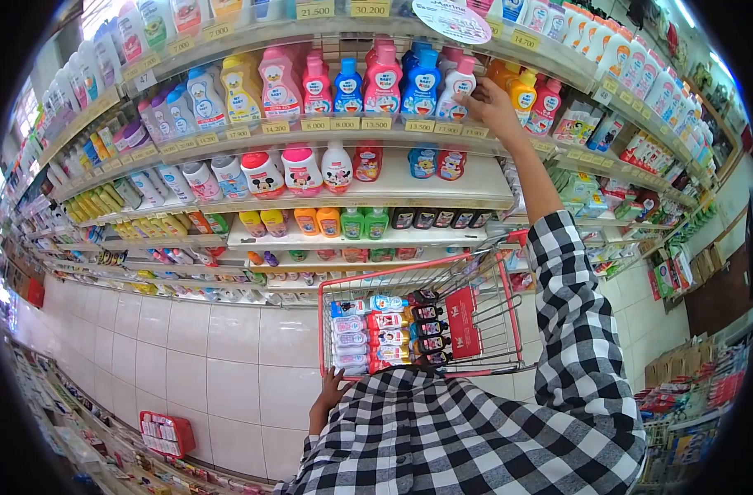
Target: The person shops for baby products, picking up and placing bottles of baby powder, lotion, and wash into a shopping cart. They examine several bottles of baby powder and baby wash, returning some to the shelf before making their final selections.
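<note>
My right hand [490, 109] reaches up to the upper shelf, thumb and fingers closed at the side of a white shampoo bottle [455, 92] with a pink cap. Blue My Baby bottles [422, 87] stand just left of it, and a yellow bottle [521, 92] is to the right. Low down, my left hand [330, 393] rests its spread fingers against the near left corner of a red-rimmed shopping cart [322, 322]. Inside the cart lie rows of bottles: purple-white ones [350, 338], red ones [386, 321] and dark ones [430, 328].
Yellow price tags line the shelf edge [343, 124] under the bottles. A lower shelf [475, 186] carries more bottles. On the tiled floor [228, 330] stands a red basket [167, 435] with packs in it. More stocked shelves curve along both sides.
</note>
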A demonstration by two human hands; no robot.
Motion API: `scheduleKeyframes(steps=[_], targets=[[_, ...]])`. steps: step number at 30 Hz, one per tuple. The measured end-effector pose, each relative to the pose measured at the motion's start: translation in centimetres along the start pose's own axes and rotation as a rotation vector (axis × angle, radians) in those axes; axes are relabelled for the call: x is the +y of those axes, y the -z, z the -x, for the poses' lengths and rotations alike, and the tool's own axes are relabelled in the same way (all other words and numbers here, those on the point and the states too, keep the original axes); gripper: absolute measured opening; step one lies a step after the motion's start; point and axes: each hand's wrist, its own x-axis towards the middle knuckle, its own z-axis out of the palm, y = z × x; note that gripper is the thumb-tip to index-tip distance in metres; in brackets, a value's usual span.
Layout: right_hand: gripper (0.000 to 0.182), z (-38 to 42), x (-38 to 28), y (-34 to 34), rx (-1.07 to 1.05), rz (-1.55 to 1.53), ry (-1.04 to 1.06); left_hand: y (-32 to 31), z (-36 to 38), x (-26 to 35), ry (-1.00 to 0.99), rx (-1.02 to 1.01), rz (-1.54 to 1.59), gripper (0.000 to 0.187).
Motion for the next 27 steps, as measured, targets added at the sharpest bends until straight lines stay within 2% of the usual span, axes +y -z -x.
scheduleKeyframes(steps=[4, 6, 7, 10, 18, 20, 22, 24, 27], targets=[[0.043, 0.0, 1.5, 0.9, -0.015, 0.205, 0.027, 0.3, 0.0, 0.8, 0.004, 0.0, 0.003, 0.066], [0.043, 0.2, 2.0, 1.1, -0.03, 0.215, -0.012, 0.4, 0.1, 1.0, 0.006, -0.012, -0.008, 0.065], [0.042, 0.3, 2.3, 1.3, -0.052, 0.23, -0.054, 0.1, 0.3, 1.2, -0.034, 0.076, 0.021, 0.054], [0.044, 0.3, 2.5, 1.5, -0.085, 0.14, -0.042, -0.1, 0.5, 0.4, -0.027, 0.041, 0.011, 0.052], [0.047, 1.0, 2.0, 1.1, 0.043, 0.302, -0.032, 0.6, -0.2, 0.1, -0.018, -0.028, -0.011, 0.048], [0.042, 1.4, 1.7, 1.1, 0.048, 0.333, 0.016, 0.7, -0.4, 0.1, -0.016, -0.042, -0.015, 0.047], [0.043, 3.3, 0.5, 0.8, 0.095, 0.391, 0.013, 0.7, -0.6, 0.1, -0.02, -0.057, -0.02, 0.046], [0.044, 5.3, 0.4, 0.7, 0.293, 0.43, 0.248, 0.6, -0.8, 0.0, -0.032, -0.069, -0.026, 0.046], [0.046, 11.4, 0.6, 1.7, 0.39, 0.4, 0.276, 0.6, -1.1, -0.5, -0.061, -0.079, -0.03, 0.044]])
